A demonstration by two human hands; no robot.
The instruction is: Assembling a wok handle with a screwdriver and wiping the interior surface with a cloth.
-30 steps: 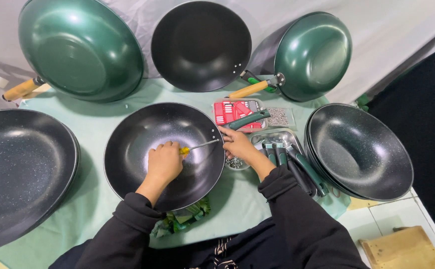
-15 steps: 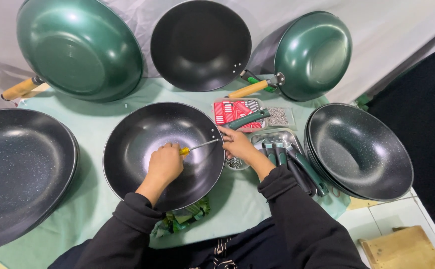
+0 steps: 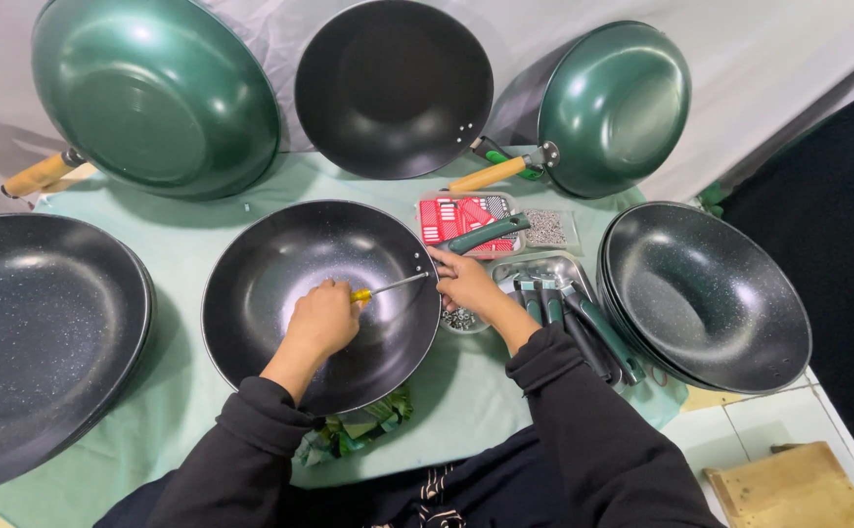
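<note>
Nothing moved vs 0.5 s ago: L hand (image 3: 321,321) stays fisted on yellow-handled screwdriver (image 3: 388,287) inside black wok (image 3: 290,264), tip at wok's right rim. R hand (image 3: 466,282) grips that rim just outside, by green handle (image 3: 486,235). Tray of handles (image 3: 544,269) right of wok.

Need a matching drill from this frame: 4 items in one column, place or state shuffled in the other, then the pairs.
Items:
1. screwdriver
2. right hand
3. stacked dark pans
4. wooden-handled green pan

Places/states:
A. propped up at the back right
B. gripped in the left hand, tip at the pan's rim
C. right side of the table
D. at the rim of the black pan, by the green handle

Pairs: 1-B, 2-D, 3-C, 4-A
</note>
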